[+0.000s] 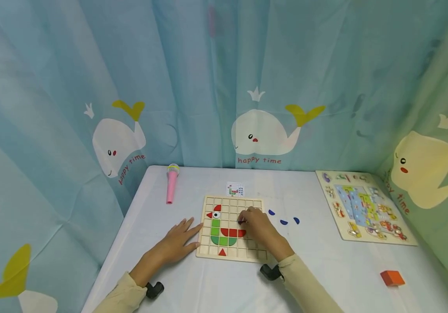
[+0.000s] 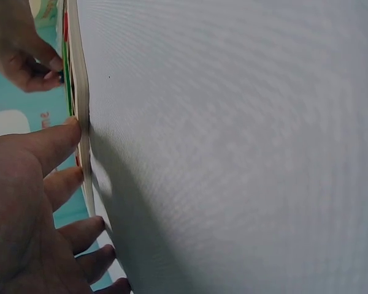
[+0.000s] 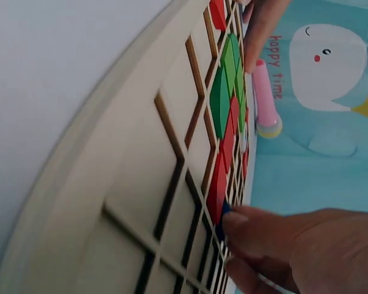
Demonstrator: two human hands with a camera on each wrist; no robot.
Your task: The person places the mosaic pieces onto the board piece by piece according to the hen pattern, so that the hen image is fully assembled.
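Cream sleeves, both arms, w/ black wrist cams, sit nearest the head cam. We log items near to far:

- Left hand [image 1: 179, 243]: flat on the white table [image 1: 216, 287], fingers straight and spread, tips touching the left edge of the wooden grid board [image 1: 232, 256]. Holds nothing.
- Right hand [image 1: 258, 228]: over the board's mid-right cells, fingers curled, pinching a small dark-blue piece [image 3: 223, 215] just beside the red pieces; most of it is hidden by the fingertips.
- Board contents: green pieces [image 1: 219, 234], red semicircles [image 1: 232, 232], red triangle [image 1: 222, 251], eye tile [image 1: 216, 214]. Many cells bare.
- Orange block [image 1: 392, 278]: far right, well apart.
- 3 blue pieces [image 1: 284, 222]: on the table, just right of the board.
- Animal/vehicle peg puzzle [image 1: 365, 209]: right side.
- Pattern card [image 1: 235, 189]: behind the board.
- Pink toy mic [image 1: 172, 184]: rear left.
- Whale curtain [image 1: 263, 130]: backdrop.

Risks, our judgement: the piece may tilt and catch on a cell rim if lowered off-square; knuckles could nudge the seated reds; the board may slide if the left hand eases off.
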